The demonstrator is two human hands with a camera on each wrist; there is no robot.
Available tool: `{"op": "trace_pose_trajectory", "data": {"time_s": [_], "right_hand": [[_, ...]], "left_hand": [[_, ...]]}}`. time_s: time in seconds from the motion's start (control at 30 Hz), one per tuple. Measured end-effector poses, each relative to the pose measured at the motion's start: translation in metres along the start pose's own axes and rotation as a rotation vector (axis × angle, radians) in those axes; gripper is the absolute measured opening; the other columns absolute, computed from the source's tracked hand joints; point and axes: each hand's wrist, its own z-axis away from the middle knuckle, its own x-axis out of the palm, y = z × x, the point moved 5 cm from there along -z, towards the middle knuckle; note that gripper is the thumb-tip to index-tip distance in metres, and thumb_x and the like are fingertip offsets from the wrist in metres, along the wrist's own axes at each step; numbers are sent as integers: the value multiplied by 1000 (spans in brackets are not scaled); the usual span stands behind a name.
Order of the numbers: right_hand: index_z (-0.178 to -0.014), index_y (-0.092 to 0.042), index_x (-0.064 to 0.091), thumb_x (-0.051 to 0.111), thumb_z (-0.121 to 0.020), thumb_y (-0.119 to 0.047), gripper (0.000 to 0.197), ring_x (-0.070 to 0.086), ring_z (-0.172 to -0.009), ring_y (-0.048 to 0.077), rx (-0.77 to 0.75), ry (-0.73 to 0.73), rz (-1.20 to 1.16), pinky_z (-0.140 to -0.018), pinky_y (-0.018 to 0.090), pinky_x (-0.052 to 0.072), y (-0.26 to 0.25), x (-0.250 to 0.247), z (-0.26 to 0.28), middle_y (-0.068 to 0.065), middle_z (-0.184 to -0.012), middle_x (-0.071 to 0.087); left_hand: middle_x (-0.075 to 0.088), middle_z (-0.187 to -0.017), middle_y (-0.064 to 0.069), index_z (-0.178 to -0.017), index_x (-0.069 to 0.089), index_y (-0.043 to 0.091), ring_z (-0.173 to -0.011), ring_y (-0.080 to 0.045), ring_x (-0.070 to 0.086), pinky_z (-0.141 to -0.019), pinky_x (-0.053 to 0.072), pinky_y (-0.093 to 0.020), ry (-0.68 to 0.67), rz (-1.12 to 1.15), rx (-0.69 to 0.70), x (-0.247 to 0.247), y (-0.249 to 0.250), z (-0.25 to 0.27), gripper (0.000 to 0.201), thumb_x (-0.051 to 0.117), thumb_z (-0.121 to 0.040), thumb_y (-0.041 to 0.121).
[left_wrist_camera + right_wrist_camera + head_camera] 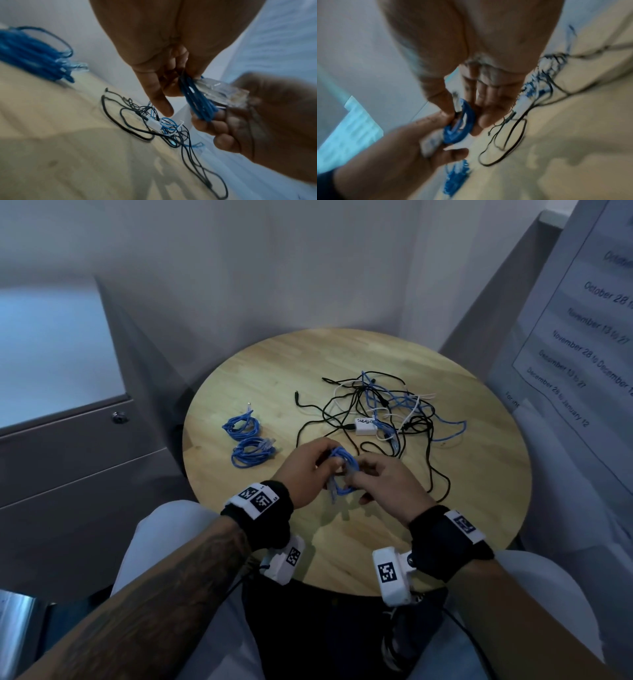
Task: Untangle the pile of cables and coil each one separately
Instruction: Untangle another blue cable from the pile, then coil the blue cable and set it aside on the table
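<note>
Blue coil [343, 470] pinched between left hand [306, 470] and right hand [383, 484] fingers (both curled round it), tangled pile [383, 409] beyond fingertips

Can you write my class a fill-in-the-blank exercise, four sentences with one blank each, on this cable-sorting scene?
1. Both the left hand and the right hand hold a coil of ____ cable.
2. On the table's left part lie ____ finished blue coils.
3. The tangled pile holds blue, white and ____ cables.
4. The wooden tabletop's shape is ____.

Missing words: blue; two; black; round
</note>
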Motion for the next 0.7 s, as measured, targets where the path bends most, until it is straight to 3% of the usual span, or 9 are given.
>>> {"op": "trace_pose_trajectory", "data": {"time_s": [0.1,0.17,0.27,0.37,0.47,0.53,0.6,0.7], "right_hand": [[-96,-16,71,65,-97,-23,9,74,-78,11,-119,174,44,-71,38,61,-4,-6,2,1,-84,77],[-92,-15,69,62,-98,-25,14,74,-77,8,-142,212,91,-72,36,61,-5,-7,2,0,-83,77],[-88,-14,64,56,-102,-22,18,75,-87,13,-55,143,-53,-75,38,58,-2,-8,-1,1,-91,78],[-87,-12,60,50,-104,-17,21,74,-94,22,22,39,-288,-74,36,57,-1,-7,-6,7,-100,78],[-95,-6,65,49,-105,-20,23,72,-97,23,76,-48,-326,-76,35,55,4,0,-12,11,-103,77],[-104,-5,69,51,-104,-30,30,70,-95,21,92,-83,-185,-79,36,53,10,5,-17,9,-103,76],[-101,-14,72,55,-100,-40,31,68,-92,19,48,-21,13,-80,36,50,8,1,-26,8,-101,75],[-101,-21,68,60,-97,-41,22,63,-97,16,-83,186,245,-83,32,47,-5,-26,-53,-5,-103,67]], "left_hand": [[65,-92,-6,-111,60,15,-78,-21,65,-70,60,-34,57,143,-91,-8,-6,-3,14,54,-99,19],[67,-100,-9,-115,60,15,-86,-24,68,-71,61,-34,55,185,-123,-13,-10,-4,17,56,-98,18],[70,-99,-6,-112,62,13,-88,-22,69,-71,59,-31,29,205,-152,-21,-13,-6,16,59,-97,17],[69,-84,-1,-109,67,8,-79,-13,67,-70,58,-30,-14,224,-145,-32,-11,-7,16,58,-97,16],[66,-80,-5,-104,68,4,-73,-13,65,-66,56,-29,-76,262,-184,-42,-15,-7,16,56,-98,13],[69,-85,-11,-101,70,7,-77,-17,65,-71,58,-37,-72,109,-199,-50,-27,-9,16,59,-97,17],[72,-93,-13,-102,71,9,-87,-25,68,-82,56,-45,-52,-126,-249,-58,-45,-10,18,61,-96,22],[70,-92,-11,-100,71,10,-81,-25,64,-73,51,-36,-54,-359,-375,-68,-66,-6,18,57,-97,22]]}}
